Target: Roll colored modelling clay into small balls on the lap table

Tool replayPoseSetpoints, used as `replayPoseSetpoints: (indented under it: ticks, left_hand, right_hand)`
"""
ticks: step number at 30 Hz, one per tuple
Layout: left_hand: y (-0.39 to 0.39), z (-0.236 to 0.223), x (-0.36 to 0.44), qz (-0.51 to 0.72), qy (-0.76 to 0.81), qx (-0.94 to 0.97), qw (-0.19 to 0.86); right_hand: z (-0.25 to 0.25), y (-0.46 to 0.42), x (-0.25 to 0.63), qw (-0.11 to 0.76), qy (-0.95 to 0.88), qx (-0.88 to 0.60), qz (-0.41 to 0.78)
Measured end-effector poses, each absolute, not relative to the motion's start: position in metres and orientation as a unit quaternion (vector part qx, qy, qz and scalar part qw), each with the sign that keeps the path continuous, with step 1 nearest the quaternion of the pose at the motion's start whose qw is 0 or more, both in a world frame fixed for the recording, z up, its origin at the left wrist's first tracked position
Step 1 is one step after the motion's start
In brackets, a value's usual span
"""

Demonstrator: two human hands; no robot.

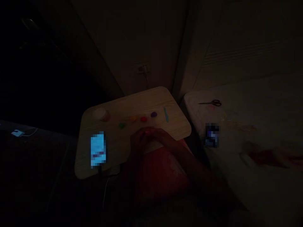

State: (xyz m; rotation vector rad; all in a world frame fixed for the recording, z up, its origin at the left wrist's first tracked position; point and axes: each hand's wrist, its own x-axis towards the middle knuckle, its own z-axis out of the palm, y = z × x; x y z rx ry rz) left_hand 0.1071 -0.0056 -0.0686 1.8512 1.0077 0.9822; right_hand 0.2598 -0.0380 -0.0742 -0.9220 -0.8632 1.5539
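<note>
In dim light, my left hand (138, 138) and my right hand (163, 136) meet over the near edge of a small wood-topped table (113, 107). Their fingers are curled together, and a faint reddish spot shows between them; what it is I cannot make out. Just beyond the hands lie small soft-looking lumps: green (121, 125), orange (134, 118), red (144, 119) and purple (153, 114). To their right rests a light-blue knife-shaped tool (166, 114), apart from both hands.
A pale round tub (100, 114) stands at the table's back left. Nearer, a lit phone (98, 149) has a cable by it. On the pale surface to the right are scissors (213, 103) and a blurred-out dark item (212, 135). A socket (143, 68) with a plug is on the wall.
</note>
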Motion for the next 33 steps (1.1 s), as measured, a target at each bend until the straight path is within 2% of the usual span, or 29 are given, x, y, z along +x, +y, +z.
replayPoseSetpoints:
  ticks: [6,17,27,33]
  left_hand:
    - [-0.003,-0.077,0.103,0.392,0.383,0.803,0.234]
    - [0.007,-0.076,0.102,0.379,0.329,0.835,0.226]
    - [0.004,-0.077,0.105,0.414,0.343,0.796,0.277]
    - [0.003,-0.073,0.107,0.41,0.288,0.806,0.315]
  right_hand:
    - [-0.083,-0.035,0.252,0.53,-0.415,-0.464,0.575]
    - [-0.076,-0.037,0.257,0.515,-0.573,-0.498,0.398]
    - [-0.084,-0.036,0.258,0.528,-0.567,-0.489,0.401]
    - [-0.093,-0.039,0.254,0.554,-0.458,-0.435,0.541]
